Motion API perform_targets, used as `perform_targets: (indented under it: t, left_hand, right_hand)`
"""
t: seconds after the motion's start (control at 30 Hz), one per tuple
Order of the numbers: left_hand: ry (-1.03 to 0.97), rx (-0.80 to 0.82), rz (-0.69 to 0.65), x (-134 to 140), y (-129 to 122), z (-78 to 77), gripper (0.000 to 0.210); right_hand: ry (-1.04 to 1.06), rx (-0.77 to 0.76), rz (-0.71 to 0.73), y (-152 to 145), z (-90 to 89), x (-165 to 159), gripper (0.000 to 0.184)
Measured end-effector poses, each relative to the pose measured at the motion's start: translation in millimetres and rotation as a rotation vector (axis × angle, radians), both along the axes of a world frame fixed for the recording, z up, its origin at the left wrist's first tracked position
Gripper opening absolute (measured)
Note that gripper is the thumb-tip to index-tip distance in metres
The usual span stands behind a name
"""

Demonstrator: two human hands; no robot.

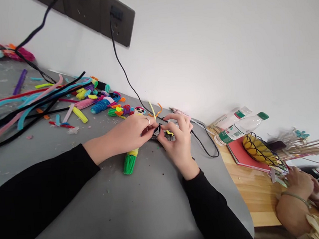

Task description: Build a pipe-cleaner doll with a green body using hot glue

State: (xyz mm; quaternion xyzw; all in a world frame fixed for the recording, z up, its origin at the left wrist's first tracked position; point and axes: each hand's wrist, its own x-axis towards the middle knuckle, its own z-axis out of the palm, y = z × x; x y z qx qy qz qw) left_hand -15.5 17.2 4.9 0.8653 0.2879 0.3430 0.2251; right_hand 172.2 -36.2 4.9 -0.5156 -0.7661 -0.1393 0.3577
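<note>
My left hand [130,135], wearing a ring, reaches in from the left with its fingers pinched together. Facing it, my right hand [177,142] has thumb and index finger closed at the same spot. A short black fuzzy piece of pipe cleaner [159,127] shows between the two sets of fingertips, both hands gripping it. Below my left hand lies a green and yellow pipe-cleaner figure [130,163], its upper part hidden by the hand. Just behind my hands are a pipe-cleaner doll's head [139,110] and a colourful doll [120,110].
Loose pipe cleaners [33,101] and finished dolls [101,102] crowd the left of the grey table [146,214]. A black cable [127,75] hangs from the wall sockets [118,20]. Right, on a wooden table [238,179], are bottles [242,128] and another person's hands [299,183].
</note>
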Motion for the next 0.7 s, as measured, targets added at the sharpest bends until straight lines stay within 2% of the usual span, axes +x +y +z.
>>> perform_targets:
  t: [0.13, 0.33, 0.53, 0.63, 0.7]
  left_hand:
    - [-0.030, 0.055, 0.013, 3, -3, -4.0, 0.020]
    - [-0.054, 0.116, 0.010, 4, -4, -6.5, 0.021]
    - [-0.046, 0.145, 0.053, 6, -2, -9.7, 0.023]
    - [-0.053, 0.144, 0.120, 5, 3, -11.5, 0.028]
    - [-0.070, 0.120, 0.184, 3, 8, -12.2, 0.030]
  right_hand:
    - [0.011, 0.080, -0.033, 2, -6.4, -5, 0.016]
    - [0.026, 0.188, 0.013, 7, -12.6, -5, 0.017]
    - [0.014, 0.139, 0.006, 7, -8.6, -6, 0.016]
    - [-0.060, 0.026, -0.010, 7, -1.9, 4, 0.010]
    - [-0.086, -0.044, -0.055, 10, 1.5, 18, 0.013]
